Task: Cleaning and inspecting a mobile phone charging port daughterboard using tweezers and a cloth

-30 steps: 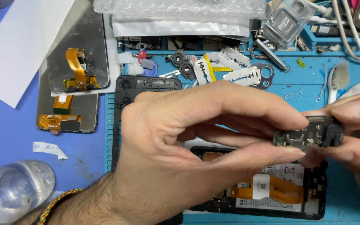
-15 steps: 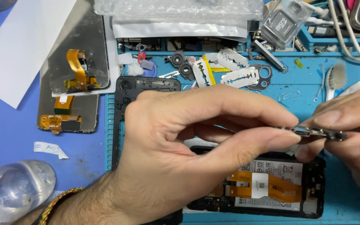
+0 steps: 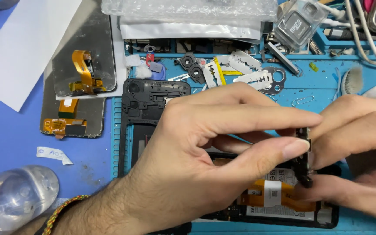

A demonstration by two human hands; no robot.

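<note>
Both hands meet over the opened phone (image 3: 283, 213) on the blue mat (image 3: 323, 91). The left hand (image 3: 205, 169) and right hand (image 3: 362, 161) pinch a small dark circuit board (image 3: 303, 159) between fingertips, held edge-on at about three o'clock; razor blades (image 3: 257, 80) lie at twelve o'clock

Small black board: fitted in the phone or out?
Out. Left hand and right hand pinch the board edge-on above the opened phone.
</note>
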